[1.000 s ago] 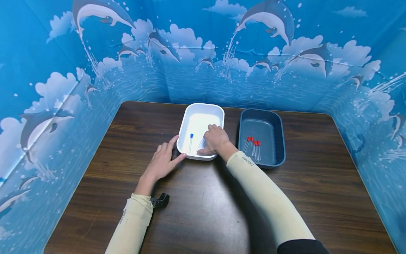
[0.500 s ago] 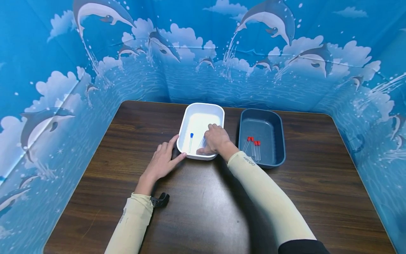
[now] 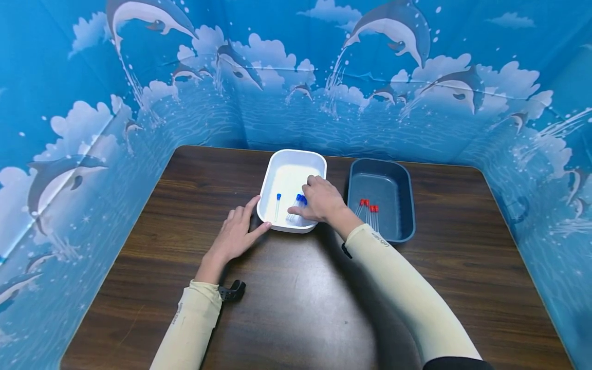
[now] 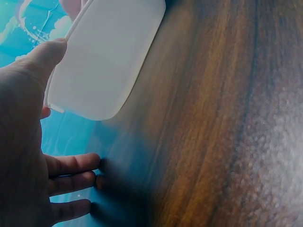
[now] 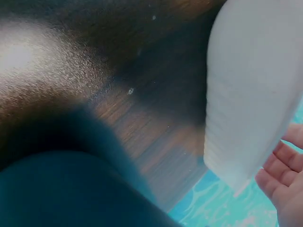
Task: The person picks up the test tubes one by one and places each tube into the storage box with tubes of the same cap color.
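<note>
In the head view my left hand (image 3: 235,234) touches the near left corner of the white tray (image 3: 266,182), its thumb and index finger at the rim. The left wrist view shows the same hand (image 4: 35,94) with thumb on the rim and other fingers extended. My right hand (image 3: 322,199) is over the tray's right side, thumb pointing left. Blue-capped tubes (image 3: 298,200) lie beside that thumb, partly hidden by it. One more blue-capped tube (image 3: 278,207) lies apart on the left. The right wrist view shows loosely bent fingers (image 5: 270,182) past the tray wall, with nothing visible in them.
A dark grey-blue tray (image 3: 406,205) stands right of the white one, with several red-capped tubes (image 3: 372,209) inside, partly hidden by the right forearm. Both trays rest near the far edge of a dark wooden table (image 3: 287,308). A dolphin-print cloth (image 3: 277,92) hangs behind.
My right hand has shifted up and to the right in the white tray, bringing blue caps under it into view. The left hand has stayed at the rim.
</note>
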Available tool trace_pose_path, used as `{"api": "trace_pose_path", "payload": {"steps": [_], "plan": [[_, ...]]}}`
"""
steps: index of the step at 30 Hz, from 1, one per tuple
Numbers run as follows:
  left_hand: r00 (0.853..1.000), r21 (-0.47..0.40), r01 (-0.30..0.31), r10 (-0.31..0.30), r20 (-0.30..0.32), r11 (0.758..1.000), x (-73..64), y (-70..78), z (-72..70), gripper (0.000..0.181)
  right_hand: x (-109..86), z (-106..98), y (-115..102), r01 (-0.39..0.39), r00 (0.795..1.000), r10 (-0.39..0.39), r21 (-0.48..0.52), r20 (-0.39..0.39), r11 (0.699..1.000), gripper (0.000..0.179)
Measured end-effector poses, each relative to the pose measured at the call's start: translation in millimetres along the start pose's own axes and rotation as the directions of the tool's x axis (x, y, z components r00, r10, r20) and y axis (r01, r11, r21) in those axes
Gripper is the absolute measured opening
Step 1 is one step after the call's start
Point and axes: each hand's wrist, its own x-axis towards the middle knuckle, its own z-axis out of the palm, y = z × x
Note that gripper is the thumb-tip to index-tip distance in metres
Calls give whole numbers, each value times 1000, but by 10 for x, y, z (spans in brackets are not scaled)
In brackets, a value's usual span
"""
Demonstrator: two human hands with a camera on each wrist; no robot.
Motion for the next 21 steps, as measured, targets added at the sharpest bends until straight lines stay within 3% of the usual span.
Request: {"api": "trace_pose_path", "payload": {"steps": [5,11,21], "plan": [[1000,3,6,-6,-2,1000,-10,5,-8,86,-188,-73,94,-14,991,32,129,-131,992,79],[1000,3,7,-7,0,1000,-18,11,-5,85,-531,-170,291,-61,955,139,284,-262,957,71],[1000,-1,-10,10,-20,1000,-23,11,-18,86,-1290,-148,670,-96,893,238,356,-383,930,66]]}}
